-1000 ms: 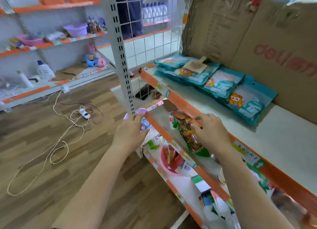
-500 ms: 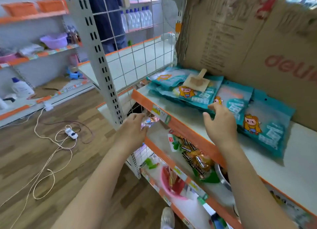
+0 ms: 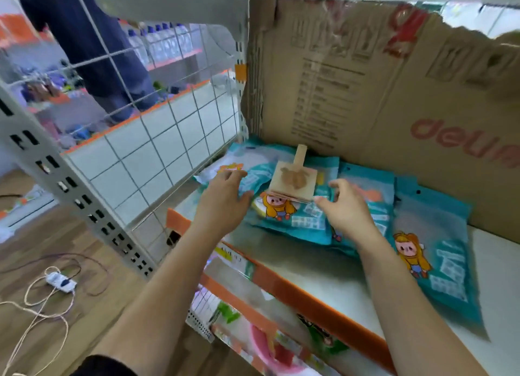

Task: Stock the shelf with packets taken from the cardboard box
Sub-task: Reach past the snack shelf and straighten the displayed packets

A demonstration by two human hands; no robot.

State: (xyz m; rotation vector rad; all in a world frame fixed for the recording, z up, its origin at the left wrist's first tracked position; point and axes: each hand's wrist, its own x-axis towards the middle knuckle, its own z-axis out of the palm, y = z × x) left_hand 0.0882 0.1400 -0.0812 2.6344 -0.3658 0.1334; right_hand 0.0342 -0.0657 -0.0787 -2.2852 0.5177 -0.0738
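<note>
Down on the left, the wooden floor (image 3: 50, 243) runs under a tangle of thin cords and a small white power strip (image 3: 61, 282). Behind it a big grey post (image 3: 70, 189) with rows of holes holds up the rack, and a wire grid panel (image 3: 157, 139) closes its side. Through the grid you can see more shelves far off, with a row of white bottles (image 3: 160, 42) and dark trouser legs (image 3: 92, 51) of a person standing there. At the back of the rack stands a tall torn sheet of brown cardboard (image 3: 380, 108) with red letters on it. The white shelf (image 3: 315, 260) has an orange front edge and is bare near that edge. Blue packets (image 3: 439, 251) with a cartoon child on them lie flat in an overlapping row along the cardboard, from the left corner to the right side. A small wooden paddle (image 3: 295, 181) rests on top of the middle packets. The left hand (image 3: 225, 201) reaches over the left packets, its fingers a little spread and holding nothing. The right hand (image 3: 346, 206) is just beside the paddle, fingers curled half open, thumb tip near the paddle's edge; I cannot tell if it touches. Below, a lower shelf (image 3: 270, 344) looks blurry, with something pink and green on it.
</note>
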